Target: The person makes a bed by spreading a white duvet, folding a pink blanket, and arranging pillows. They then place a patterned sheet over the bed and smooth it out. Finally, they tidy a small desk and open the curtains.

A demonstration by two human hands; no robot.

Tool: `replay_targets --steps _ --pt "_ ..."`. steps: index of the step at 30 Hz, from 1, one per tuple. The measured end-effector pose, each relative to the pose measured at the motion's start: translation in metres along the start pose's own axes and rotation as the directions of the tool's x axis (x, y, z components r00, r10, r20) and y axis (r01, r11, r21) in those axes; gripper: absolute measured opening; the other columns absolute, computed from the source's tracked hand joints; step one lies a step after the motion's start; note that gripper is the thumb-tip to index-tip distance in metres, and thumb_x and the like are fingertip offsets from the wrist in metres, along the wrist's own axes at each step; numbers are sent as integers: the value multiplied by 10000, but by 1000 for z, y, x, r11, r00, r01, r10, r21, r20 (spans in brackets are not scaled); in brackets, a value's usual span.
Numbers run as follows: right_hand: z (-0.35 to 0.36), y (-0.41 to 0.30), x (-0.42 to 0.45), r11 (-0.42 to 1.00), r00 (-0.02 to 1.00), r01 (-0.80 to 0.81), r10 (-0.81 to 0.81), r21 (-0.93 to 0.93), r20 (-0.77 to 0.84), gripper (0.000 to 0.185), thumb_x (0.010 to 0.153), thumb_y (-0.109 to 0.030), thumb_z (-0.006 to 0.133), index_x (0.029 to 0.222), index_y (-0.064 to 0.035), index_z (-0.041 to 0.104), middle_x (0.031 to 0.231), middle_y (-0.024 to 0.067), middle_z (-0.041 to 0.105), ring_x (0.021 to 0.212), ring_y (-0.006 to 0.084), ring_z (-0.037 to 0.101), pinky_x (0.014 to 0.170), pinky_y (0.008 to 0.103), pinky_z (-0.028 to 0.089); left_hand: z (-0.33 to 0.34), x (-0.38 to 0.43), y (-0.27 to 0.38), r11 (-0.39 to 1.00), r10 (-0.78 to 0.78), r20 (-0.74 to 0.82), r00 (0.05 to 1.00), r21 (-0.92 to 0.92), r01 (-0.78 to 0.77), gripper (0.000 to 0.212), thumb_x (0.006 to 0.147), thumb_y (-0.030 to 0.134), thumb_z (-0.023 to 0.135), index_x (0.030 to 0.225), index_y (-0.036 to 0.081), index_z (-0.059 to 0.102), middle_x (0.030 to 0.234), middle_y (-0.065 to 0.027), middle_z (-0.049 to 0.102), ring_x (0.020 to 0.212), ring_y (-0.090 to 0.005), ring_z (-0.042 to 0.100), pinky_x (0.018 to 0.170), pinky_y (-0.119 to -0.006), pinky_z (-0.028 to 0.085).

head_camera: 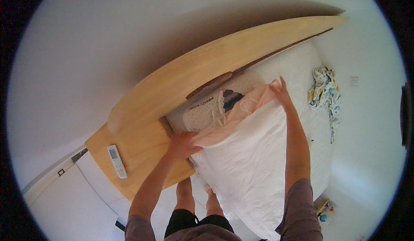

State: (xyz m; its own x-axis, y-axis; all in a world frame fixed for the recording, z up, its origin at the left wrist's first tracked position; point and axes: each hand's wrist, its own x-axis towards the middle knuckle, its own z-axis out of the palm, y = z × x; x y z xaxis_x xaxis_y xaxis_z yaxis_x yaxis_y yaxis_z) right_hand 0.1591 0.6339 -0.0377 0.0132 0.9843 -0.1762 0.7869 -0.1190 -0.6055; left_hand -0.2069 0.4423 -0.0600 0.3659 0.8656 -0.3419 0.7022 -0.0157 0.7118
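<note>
A white cloth cover with a pink inner side (245, 163) spreads over the near part of the bed. My left hand (182, 145) grips its edge at the left, close to the wooden bed surround. At the far right corner, my right hand (280, 92) pinches the same edge, the pink side folded up between the hands. White fabric ties (249, 105) lie on the pink fold. Just beyond the fold is a pale patterned pillow (197, 116), printed with writing and a dark tree-like shape. Its near part is hidden under the cover.
A curved wooden headboard (194, 60) runs along the wall. On the wooden side surface (142, 144) at left lies a white remote control (117, 161). A crumpled multicoloured cloth (324, 89) rests at the far side of the white mattress (291, 61).
</note>
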Motion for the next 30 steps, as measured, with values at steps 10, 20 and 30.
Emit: replay_targets --steps 10,20,30 --pt "-57 -16 8 903 948 -175 47 -392 -316 422 725 -345 533 1001 -26 536 932 165 566 873 304 534 741 381 409 -23 -1 73 859 69 329 942 -499 112 708 628 262 669 1200 34 321 1092 -185 476 1029 -304 442 862 -358 351" --pt "-10 -34 6 920 786 189 -351 -343 -508 535 696 -248 595 1168 -101 391 1192 155 380 1077 324 359 898 426 281 -19 49 22 994 40 250 968 -112 -12 811 584 369 682 1222 43 303 1170 -186 410 1105 -304 368 919 -383 279" --pt "11 55 -258 828 711 -379 547 414 -443 602 834 -251 442 1292 -31 118 1344 167 95 1239 295 100 1000 364 120 -8 87 103 989 142 309 940 -76 -125 946 596 269 705 1286 19 108 1322 -178 170 1218 -273 192 987 -316 186"
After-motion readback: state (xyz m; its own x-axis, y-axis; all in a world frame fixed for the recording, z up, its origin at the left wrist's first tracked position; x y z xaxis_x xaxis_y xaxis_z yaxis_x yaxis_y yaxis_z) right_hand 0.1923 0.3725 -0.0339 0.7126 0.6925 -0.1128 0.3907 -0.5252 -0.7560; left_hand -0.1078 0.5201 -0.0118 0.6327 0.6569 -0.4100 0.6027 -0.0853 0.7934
